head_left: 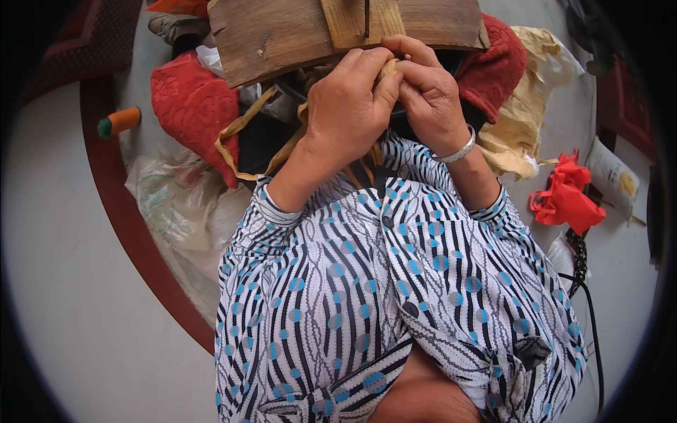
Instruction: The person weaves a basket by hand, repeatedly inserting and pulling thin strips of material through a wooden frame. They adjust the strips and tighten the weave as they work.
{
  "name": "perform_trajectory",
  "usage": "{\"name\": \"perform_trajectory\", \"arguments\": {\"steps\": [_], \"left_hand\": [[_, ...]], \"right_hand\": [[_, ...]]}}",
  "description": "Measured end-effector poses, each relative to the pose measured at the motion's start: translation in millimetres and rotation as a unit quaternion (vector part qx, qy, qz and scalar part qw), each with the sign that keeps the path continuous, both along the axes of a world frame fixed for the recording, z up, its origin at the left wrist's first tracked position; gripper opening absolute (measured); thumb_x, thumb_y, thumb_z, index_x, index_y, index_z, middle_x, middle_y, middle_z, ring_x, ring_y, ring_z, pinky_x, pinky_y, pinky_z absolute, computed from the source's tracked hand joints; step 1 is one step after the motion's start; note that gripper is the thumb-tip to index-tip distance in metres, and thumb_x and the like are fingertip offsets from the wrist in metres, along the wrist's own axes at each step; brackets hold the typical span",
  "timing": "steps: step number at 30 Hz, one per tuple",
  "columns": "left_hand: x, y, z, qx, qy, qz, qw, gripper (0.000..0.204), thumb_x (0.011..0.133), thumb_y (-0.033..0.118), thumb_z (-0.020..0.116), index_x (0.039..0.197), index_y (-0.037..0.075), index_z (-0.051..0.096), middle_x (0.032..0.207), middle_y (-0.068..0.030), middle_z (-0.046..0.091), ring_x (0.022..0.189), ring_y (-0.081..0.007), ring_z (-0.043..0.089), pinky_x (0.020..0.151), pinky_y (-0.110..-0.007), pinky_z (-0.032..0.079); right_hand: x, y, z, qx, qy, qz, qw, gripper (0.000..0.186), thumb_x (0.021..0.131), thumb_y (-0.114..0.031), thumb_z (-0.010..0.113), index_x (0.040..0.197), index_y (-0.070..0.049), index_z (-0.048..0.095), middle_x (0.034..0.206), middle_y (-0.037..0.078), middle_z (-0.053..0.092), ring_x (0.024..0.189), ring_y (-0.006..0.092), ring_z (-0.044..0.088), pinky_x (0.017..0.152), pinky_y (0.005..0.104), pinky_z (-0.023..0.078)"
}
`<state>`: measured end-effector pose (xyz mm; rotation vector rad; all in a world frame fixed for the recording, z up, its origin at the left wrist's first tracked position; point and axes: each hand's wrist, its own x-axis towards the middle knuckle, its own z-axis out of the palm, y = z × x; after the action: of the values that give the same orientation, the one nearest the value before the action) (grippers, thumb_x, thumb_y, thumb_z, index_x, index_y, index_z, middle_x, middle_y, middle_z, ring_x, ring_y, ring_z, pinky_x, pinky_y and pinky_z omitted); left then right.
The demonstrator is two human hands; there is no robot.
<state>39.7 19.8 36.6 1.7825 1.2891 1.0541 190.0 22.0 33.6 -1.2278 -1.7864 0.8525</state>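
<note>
My left hand and my right hand meet at the near edge of a curved wooden board. Between them, the fingertips of both pinch a short tan braid that looks like straw or a similar flat fibre. Long tan strips trail in a loop beside my left wrist, and others dangle below the hands. A lighter wooden piece is set on the board, with a thin dark spike standing on it. My fingers hide part of the braid.
Red patterned cloth lies on both sides of my lap. To the left are an orange-and-green spool and a clear plastic bag. At the right are crumpled tan wrapping, a red bag and a black cord.
</note>
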Motion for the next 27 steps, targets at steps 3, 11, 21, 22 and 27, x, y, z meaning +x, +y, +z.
{"name": "perform_trajectory", "arguments": {"steps": [3,11,21,22,27], "left_hand": [[0.8,-0.4,-12.9,-0.083,-0.043,0.020,0.995,0.019,0.092,0.018,0.057,0.102,0.002,0.061,0.082,-0.0109,0.064,0.070,-0.0261,0.064,0.064,-0.034,0.051],[-21.2,-41.9,3.5,-0.303,-0.229,-0.044,0.924,0.017,0.095,0.015,0.056,0.102,0.001,0.061,0.073,-0.0011,0.058,0.062,-0.0098,0.056,0.056,-0.024,0.045],[-30.7,-19.7,-1.2,0.159,0.200,-0.015,0.967,0.015,0.081,0.011,0.069,0.095,0.006,0.064,0.078,-0.0091,0.062,0.067,-0.0276,0.063,0.056,-0.033,0.048],[-33.4,-18.2,-1.7,0.137,0.192,-0.033,0.971,0.014,0.082,0.011,0.069,0.094,0.006,0.064,0.078,-0.0087,0.063,0.067,-0.0273,0.063,0.056,-0.033,0.048],[-44.3,-20.1,0.3,0.078,0.185,-0.081,0.976,0.011,0.083,0.011,0.067,0.093,0.007,0.065,0.081,-0.0081,0.066,0.071,-0.0265,0.065,0.058,-0.033,0.049]], "right_hand": [[-1.1,-3.5,4.6,0.057,-0.003,-0.019,0.998,0.010,0.080,-0.001,0.064,0.090,0.001,0.069,0.115,0.013,0.060,0.106,0.0250,0.057,0.089,0.0294,0.047],[11.0,6.3,-12.0,-0.170,0.354,-0.045,0.919,0.018,0.093,-0.008,0.058,0.104,0.002,0.068,0.122,0.004,0.058,0.100,0.0096,0.058,0.088,0.0222,0.045],[35.4,17.0,19.5,-0.206,-0.060,0.166,0.962,0.019,0.091,-0.018,0.065,0.092,0.001,0.063,0.069,0.007,0.056,0.066,0.0090,0.054,0.060,0.0273,0.045],[36.7,16.3,20.1,-0.213,-0.098,0.170,0.957,0.019,0.090,-0.017,0.066,0.086,0.001,0.062,0.062,0.008,0.052,0.060,0.0091,0.051,0.056,0.0290,0.043],[42.9,10.3,9.7,0.027,-0.162,0.190,0.968,0.017,0.081,-0.015,0.071,0.092,-0.005,0.063,0.077,0.009,0.061,0.070,0.0266,0.059,0.067,0.0343,0.046]]}}
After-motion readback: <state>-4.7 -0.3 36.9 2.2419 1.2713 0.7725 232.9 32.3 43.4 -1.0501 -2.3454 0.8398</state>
